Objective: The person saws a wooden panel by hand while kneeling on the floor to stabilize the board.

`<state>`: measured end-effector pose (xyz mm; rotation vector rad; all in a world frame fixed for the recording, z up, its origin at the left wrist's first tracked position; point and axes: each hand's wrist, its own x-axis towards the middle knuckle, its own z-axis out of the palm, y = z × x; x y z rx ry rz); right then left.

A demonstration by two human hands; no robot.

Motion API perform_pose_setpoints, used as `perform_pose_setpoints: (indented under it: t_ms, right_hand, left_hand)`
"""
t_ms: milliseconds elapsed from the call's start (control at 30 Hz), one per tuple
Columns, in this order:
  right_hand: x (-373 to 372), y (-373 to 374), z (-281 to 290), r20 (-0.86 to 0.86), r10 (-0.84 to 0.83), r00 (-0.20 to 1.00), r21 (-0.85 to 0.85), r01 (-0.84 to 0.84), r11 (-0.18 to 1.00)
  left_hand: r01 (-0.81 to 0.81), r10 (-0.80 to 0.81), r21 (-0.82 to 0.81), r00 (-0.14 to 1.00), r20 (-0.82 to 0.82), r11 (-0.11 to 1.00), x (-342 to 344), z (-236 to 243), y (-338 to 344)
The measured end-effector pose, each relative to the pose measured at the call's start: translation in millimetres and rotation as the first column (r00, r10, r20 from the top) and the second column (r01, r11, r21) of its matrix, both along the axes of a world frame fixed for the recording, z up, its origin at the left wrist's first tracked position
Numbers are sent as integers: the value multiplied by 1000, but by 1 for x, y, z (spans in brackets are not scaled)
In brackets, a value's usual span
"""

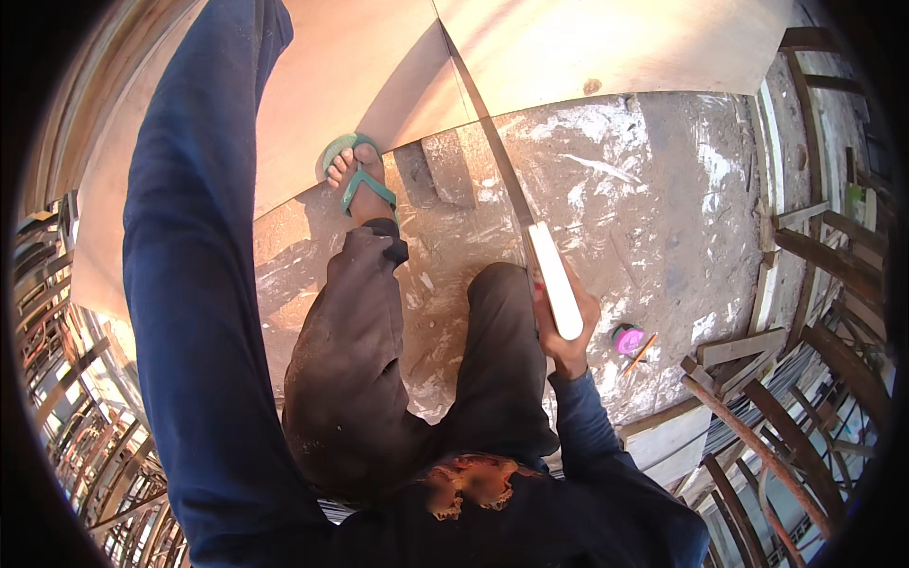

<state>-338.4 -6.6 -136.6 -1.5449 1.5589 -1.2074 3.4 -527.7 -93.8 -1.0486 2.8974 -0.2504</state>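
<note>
A handsaw (553,279) with a pale handle is in my right hand (586,317), whose fingers are wrapped around the grip. Its long, narrow blade points away from me and crosses the near edge of a large plywood sheet (549,57). Beside the blade, a thin dark line runs on the sheet. My left arm (194,218), in a dark blue sleeve, stretches far forward over the left part of the plywood. The hand at its end lies outside the picture. My foot in a green flip-flop (365,180) presses on the sheet's near edge.
On the stained, white-splashed floor (663,227) to the right lie a round pink-and-dark object (627,338) and an orange pencil (641,353). Wooden beams and poles (772,445) are stacked along the right side. More timber framing (104,454) fills the left rim.
</note>
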Motion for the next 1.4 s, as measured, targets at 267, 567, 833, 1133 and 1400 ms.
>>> perform_pose_setpoints:
  t_ms: [267,567,833,1133,1400]
  right_hand:
    - [38,-127,-86,128,-59,990,-52,66,996]
    - [7,-24,-8,177,-103,979,285,50,957]
    - [19,-53,-71,128,-105,986,199,79,977]
    - [29,-103,-45,224,-38,974,190,-5,982]
    - [2,42,-40,68,-92,993,337,64,939]
  left_hand:
    - [-650,687,224,701,-191,726,-40,18,37]
    - [-747,845,528,526,98,404,-82,66,38]
    - [-666,696,204,689,-200,718,-50,34,57]
    - [-673,707,220,686,-171,706,-45,37,36]
    - [-553,614,312,776,-145,772,2,-4,-15]
